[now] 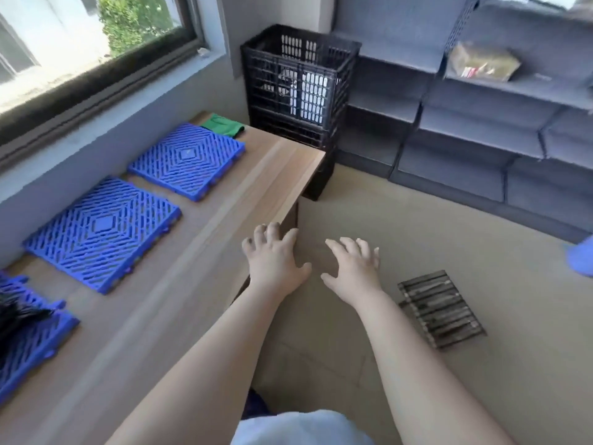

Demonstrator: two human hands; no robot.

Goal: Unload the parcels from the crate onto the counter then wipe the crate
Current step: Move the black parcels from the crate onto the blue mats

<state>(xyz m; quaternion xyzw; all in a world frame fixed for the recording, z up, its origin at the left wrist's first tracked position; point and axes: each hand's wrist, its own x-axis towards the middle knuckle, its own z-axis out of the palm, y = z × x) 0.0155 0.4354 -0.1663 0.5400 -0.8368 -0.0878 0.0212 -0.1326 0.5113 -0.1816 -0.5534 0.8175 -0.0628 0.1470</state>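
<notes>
Head view, only one there is. Both hands out in front, palms down, fingers spread, holding nothing. Left hand (pixel 272 258) hangs at the near right corner of the counter (pixel 199 239), fingertips over its edge (touching or just above, can't tell). Right hand (pixel 353 268) is off the counter, over bare floor (pixel 433 226), just beside the left.

Crate (pixel 298 88): black, slatted, standing tall at the far end of the counter, against its far right corner and in the nook by the wall. Stands upright, long axis vertical, open top facing up. Lies straight ahead of both hands and well apart from them. Through the slats something white and something darker show inside, probably parcels (pixel 305 91); count unreadable.

Judgement: unloading not started, no parcels on the counter. The right hand has the cleaner line, along the open floor beside the counter's right edge. The left would travel over the counter top.

Counter room: three blue grid tiles (pixel 96 232) sit along the wall side, a green cloth (pixel 223 125) at the far left corner near the crate (likely the wipe). The strip along the right edge is bare wood, good landing zone. Grey shelving (pixel 481 123) stands right of the crate, a floor grate (pixel 439 308) near the right hand.
</notes>
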